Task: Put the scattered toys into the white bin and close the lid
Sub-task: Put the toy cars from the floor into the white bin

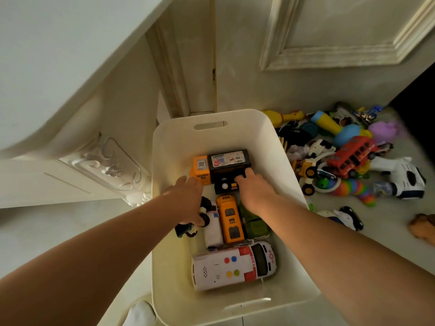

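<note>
Toy truck [226, 166] lies crosswise at white bin's [164, 147] far end
Long axis runs wall to wall, just ahead of both hands: right hand [255, 192] grip curled on its black end, left hand [188, 198] spread against orange cab.

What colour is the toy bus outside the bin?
The toy bus is red; head view.
</note>
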A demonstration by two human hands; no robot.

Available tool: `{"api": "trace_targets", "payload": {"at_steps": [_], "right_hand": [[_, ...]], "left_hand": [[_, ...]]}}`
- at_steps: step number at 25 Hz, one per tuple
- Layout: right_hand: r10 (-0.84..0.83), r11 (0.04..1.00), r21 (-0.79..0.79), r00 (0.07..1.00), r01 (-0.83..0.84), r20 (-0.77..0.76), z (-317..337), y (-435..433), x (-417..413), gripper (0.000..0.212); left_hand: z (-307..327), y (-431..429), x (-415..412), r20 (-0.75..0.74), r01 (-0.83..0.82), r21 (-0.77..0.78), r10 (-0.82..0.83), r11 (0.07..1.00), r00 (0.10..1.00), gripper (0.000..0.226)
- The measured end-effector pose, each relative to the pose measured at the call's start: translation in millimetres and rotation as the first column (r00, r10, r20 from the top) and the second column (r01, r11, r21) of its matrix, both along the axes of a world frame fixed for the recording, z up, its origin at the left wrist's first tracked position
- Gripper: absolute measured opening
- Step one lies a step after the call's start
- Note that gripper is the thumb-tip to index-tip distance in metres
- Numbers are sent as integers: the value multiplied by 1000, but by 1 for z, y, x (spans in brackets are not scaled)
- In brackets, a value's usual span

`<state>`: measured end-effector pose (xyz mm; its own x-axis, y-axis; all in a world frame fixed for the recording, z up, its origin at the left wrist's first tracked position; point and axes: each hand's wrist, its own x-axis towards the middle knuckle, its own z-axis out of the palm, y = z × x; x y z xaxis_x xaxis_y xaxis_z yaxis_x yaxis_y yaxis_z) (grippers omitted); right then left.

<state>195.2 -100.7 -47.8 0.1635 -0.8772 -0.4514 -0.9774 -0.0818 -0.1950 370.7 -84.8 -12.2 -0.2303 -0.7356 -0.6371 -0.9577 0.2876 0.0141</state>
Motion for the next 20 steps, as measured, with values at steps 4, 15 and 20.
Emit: {"api": "trace_targets", "payload": {"at_steps": [4, 15, 20], "right_hand": [[-16, 999, 49, 999, 14, 32, -2, 1, -1, 55], [-52, 996, 74, 993, 44, 107, -6, 2, -1, 61], [-68, 995, 75, 992, 60, 109, -10, 1, -1, 60]], "left_hand": [[-14, 2, 4, -29, 39, 150, -35, 988, 999, 87], [-13, -2, -11, 103, -74, 107, 63, 992, 993, 75], [-18, -5, -5, 160, 27, 128, -48, 991, 986, 96]]}}
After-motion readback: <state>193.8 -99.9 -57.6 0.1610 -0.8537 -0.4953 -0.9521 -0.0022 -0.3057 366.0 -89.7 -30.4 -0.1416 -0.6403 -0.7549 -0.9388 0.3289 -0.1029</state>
